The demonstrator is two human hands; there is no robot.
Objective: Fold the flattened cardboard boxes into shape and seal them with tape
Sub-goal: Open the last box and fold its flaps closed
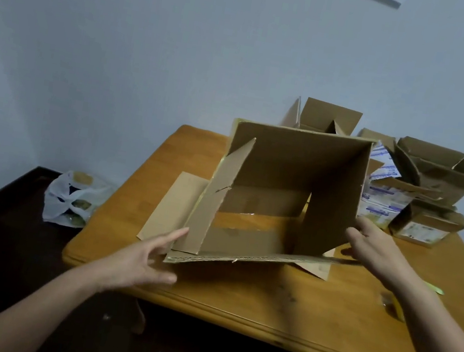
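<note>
Wooden table [235, 293] bears the open cardboard box [287, 166], hands [133, 263] [375, 249] flanking it.

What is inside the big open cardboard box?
Nothing lies inside the box: only two bottom flaps, with the table showing through the gap between them. Its walls hide what stands behind.

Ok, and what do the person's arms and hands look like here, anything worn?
The left hand and right hand wear no gloves. No ring, watch or bracelet shows on either. The left forearm and right forearm carry no sleeve as far as the frame reaches. No markings are visible, though the picture is soft, so small details could be missed.
</note>
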